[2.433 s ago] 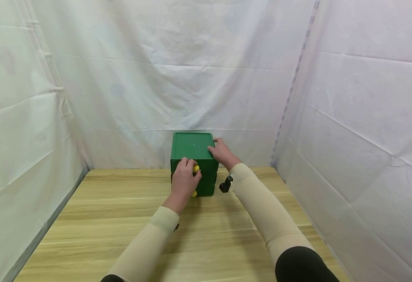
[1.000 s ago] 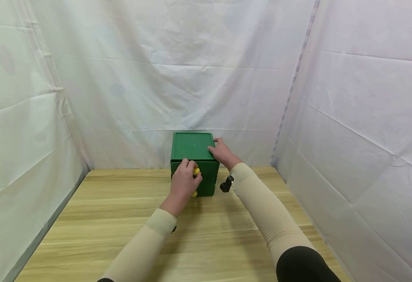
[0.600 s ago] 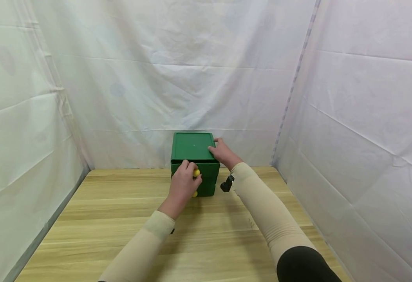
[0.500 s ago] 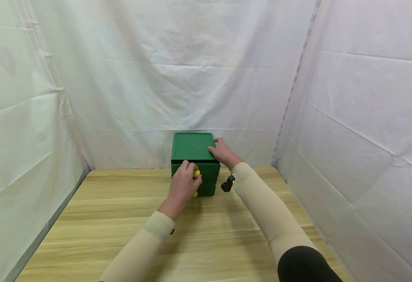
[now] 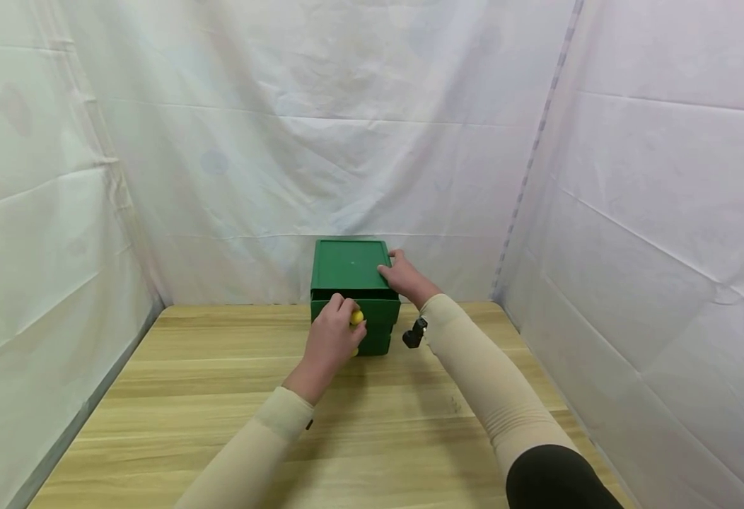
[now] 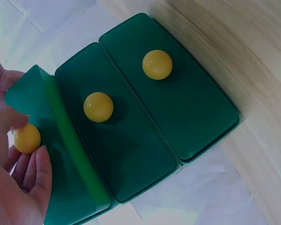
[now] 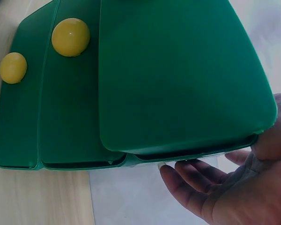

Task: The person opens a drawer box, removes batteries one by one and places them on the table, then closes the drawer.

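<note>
A small green drawer cabinet (image 5: 349, 265) with three stacked drawers stands at the table's back edge. My left hand (image 5: 329, 343) pinches the yellow round knob (image 6: 27, 138) of the top drawer (image 5: 381, 311) between thumb and fingers. That drawer is pulled slightly out, leaving a dark gap under the cabinet's top. In the left wrist view, the middle drawer's knob (image 6: 98, 107) and the bottom drawer's knob (image 6: 157, 64) sit on flush fronts. My right hand (image 5: 405, 276) holds the cabinet's right side, thumb over the top edge and bent fingers against the side wall. The drawer's inside is hidden.
The wooden table (image 5: 219, 396) stretches in front of the cabinet. White sheeting (image 5: 321, 141) hangs behind it and on both sides. A black wrist camera (image 5: 414, 334) juts from the right sleeve, close to the cabinet's right side.
My left hand has drawn the top drawer a little toward me, widening the gap beneath the cabinet's top. My right hand keeps its hold on the right side.
</note>
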Motion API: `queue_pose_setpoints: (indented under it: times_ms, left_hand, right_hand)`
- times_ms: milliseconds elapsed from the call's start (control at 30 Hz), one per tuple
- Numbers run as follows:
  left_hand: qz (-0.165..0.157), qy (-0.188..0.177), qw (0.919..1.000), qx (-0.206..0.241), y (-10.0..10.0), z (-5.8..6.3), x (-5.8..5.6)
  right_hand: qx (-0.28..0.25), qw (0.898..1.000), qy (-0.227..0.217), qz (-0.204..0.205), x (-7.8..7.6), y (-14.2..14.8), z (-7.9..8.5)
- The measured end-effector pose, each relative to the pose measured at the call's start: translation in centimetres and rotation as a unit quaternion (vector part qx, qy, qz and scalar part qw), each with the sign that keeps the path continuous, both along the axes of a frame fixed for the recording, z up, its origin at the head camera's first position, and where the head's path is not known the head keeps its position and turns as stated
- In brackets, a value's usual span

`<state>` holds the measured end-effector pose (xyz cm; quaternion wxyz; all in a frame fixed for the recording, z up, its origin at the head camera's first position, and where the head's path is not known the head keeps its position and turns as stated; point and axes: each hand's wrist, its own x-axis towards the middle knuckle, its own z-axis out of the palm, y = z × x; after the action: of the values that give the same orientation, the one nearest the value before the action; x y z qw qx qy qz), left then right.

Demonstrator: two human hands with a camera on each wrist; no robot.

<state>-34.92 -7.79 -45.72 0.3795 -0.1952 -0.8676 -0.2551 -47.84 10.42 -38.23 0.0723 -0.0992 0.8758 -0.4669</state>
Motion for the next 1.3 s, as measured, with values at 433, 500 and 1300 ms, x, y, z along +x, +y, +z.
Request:
queue_pose_setpoints:
  times_ms: [433, 500, 1300]
  left_hand:
    - [-0.006, -0.008, 0.9999, -0.013, 0.0, 0.3, 1.2]
    - [-0.006, -0.017, 0.9997, -0.014, 0.0, 0.4, 1.5]
    - [-0.013, 0.003, 0.9984, -0.056, -0.3, 0.6, 3.0]
  right_hand:
    - [0.014, 1.0, 0.005, -0.001, -0.2, 0.1, -0.3]
    - [0.018, 1.0, 0.006, 0.0, -0.2, 0.1, -0.3]
    - [0.005, 1.0, 0.005, -0.003, -0.3, 0.0, -0.4]
